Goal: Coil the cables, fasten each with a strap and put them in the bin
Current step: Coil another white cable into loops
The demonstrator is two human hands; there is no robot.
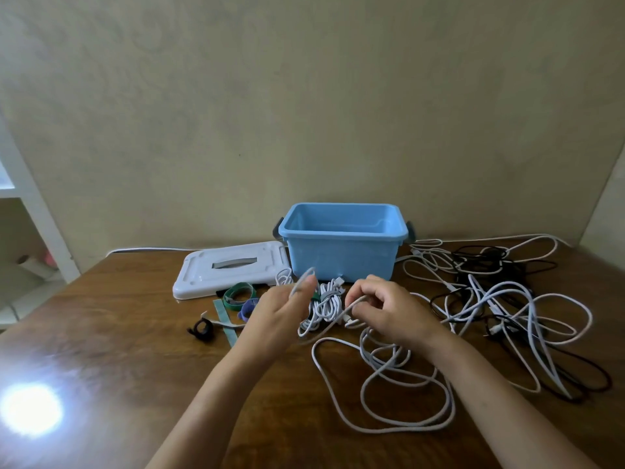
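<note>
Head view: a white cable sprawls in loose loops on the wooden table — left hand and right hand each pinch it. Behind them a strapped white coil, blue bin, white lid, coloured straps; tangled cables lie right.

A dark brown wooden bench stands against a wall, with a bright glare spot near its left front. On it, toward the back, sit an open light blue bin and, just to its left, a white lid lying flat. In front of the lid lie several straps, a bundled white cable rests in front of the bin, and loose white and black cables sprawl across the right side.
</note>
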